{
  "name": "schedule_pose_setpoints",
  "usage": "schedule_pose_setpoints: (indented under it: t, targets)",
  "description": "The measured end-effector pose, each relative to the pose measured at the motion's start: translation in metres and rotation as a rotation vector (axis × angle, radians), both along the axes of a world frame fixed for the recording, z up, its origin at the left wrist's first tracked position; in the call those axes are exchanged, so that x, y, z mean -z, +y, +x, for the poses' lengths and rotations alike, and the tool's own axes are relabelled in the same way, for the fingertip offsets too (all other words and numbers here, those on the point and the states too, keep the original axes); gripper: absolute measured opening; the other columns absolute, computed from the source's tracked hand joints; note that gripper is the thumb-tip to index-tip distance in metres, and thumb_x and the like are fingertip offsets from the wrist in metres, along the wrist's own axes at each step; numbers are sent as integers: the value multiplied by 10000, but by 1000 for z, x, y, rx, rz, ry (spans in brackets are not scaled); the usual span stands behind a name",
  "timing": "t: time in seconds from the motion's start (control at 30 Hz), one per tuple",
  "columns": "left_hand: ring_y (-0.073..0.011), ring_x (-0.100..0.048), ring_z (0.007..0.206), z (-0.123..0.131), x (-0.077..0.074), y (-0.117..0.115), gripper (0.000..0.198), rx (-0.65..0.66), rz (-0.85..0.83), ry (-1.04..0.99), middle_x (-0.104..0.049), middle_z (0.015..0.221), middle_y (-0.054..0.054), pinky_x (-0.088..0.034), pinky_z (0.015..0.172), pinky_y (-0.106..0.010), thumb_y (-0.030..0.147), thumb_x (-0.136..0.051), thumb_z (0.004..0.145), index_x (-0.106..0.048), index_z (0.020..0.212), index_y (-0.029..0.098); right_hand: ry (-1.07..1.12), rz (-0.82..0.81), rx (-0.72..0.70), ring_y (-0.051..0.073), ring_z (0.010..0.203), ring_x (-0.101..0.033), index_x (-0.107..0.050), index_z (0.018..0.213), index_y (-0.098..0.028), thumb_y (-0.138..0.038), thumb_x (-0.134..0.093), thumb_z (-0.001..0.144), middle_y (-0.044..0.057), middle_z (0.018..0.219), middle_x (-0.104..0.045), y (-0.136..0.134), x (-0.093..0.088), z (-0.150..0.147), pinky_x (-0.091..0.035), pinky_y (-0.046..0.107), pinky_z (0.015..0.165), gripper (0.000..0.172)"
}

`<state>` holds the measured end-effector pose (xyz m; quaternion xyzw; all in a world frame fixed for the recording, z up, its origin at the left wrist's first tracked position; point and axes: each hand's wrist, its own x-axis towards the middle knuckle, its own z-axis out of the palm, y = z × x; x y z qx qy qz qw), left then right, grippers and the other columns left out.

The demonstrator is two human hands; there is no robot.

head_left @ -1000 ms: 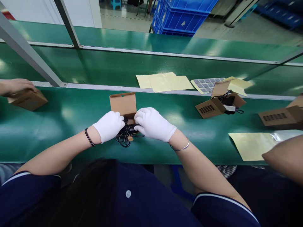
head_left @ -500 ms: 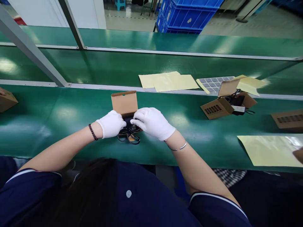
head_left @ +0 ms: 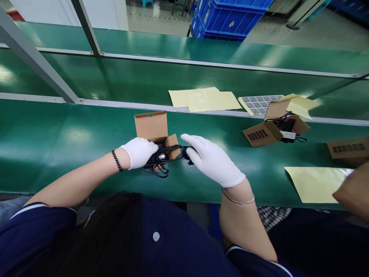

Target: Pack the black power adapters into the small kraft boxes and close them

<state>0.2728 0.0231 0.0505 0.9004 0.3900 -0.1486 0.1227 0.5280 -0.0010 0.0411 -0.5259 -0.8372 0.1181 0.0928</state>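
Observation:
In front of me on the green bench stands a small cardboard box (head_left: 151,126) with its lid raised. A black power adapter (head_left: 160,147) lies inside, partly hidden by my fingers and the cord. My left hand (head_left: 140,153), in a white glove, reaches into the box from the left, its fingers closed at the adapter. Black cord (head_left: 162,169) hangs in loops over the box's near side. To the right of the box, my gloved right hand (head_left: 211,159) grips the cord's black end piece (head_left: 188,154) between thumb and fingers, with a length of cord stretched back to the box.
Another open carton (head_left: 261,135) with a black adapter and cord stands to the right. Yellow sheets (head_left: 213,100) and a label sheet (head_left: 261,104) lie along the rail. A yellow sheet (head_left: 317,184) and a closed carton (head_left: 350,149) are farther right, beside a blurred brown object (head_left: 354,190).
My right hand has moved right, away from the box, drawing the cord's end out with it. My left hand stays at the box. The carton at the far left has left view.

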Motion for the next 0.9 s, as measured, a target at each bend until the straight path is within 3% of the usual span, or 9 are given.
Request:
schedule_pose_setpoints:
  t: [0.07,0.13,0.23,0.33,0.43,0.53,0.67,0.77,0.9]
  targets:
    - [-256,-722,738,4,2,1,248,27,30,6,-759,916,-101,-523,658,-338,185,-582,921,-707,1135,179,91,-123,46,295,1129,-702,-474,1547,-167,-354,-474,994,161,1360,-700,-8,10,10,-584,424,862,584]
    - [-246,-710,716,5,6,1,243,63,102,19,-741,899,-113,-525,672,-341,140,-559,906,-717,1090,151,218,-228,110,249,931,-740,-455,1563,-177,-397,-557,954,114,1163,-774,-17,18,12,-611,411,812,655]
    - [-250,-704,737,4,13,0,236,93,160,15,-721,888,-127,-529,699,-352,89,-535,888,-727,1022,126,427,-226,224,181,713,-691,-579,1463,-204,-397,-618,924,21,881,-771,-28,20,3,-620,398,821,574]
    - [-269,-710,803,3,18,-2,248,108,127,-66,-725,896,-128,-537,733,-369,81,-529,894,-738,1014,136,699,-272,218,173,724,-703,-643,1385,-227,-412,-638,920,39,961,-787,-32,7,-11,-633,371,747,500]
    - [-238,-719,806,1,19,-3,261,30,31,-174,-747,937,-105,-542,736,-336,114,-519,924,-734,1064,163,827,-412,35,184,836,-751,-662,1360,-254,-338,-565,951,63,1141,-787,-28,-9,-23,-642,349,726,429]
    - [-234,-738,842,-2,19,-2,302,-109,-105,-195,-764,1055,-81,-529,675,-305,173,-537,934,-693,1191,204,702,-417,-171,185,971,-749,-614,1432,-259,-154,-447,904,43,1184,-778,-17,-18,-32,-634,370,862,563]
    - [-248,-743,888,-7,21,1,400,-201,-145,-213,-751,1157,-101,-523,663,-302,190,-561,905,-607,1302,190,401,-226,-407,203,1140,-685,-510,1534,-251,-19,-382,831,64,1359,-708,-9,-16,-38,-575,403,990,751]
    - [-236,-738,914,-8,22,5,528,-94,-156,-295,-741,1212,-97,-533,728,-303,192,-563,899,-506,1424,208,93,-19,-507,252,1102,-648,-487,1556,-221,-8,-391,886,147,1407,-655,-17,-4,-47,-558,421,897,709]
    - [-246,-740,852,-6,21,8,498,-58,-199,-296,-759,1124,-84,-509,701,-307,239,-596,889,-509,1376,186,-146,168,-404,232,884,-619,-540,1517,-310,-49,-380,982,163,1308,-663,-34,23,-67,-477,365,712,617]
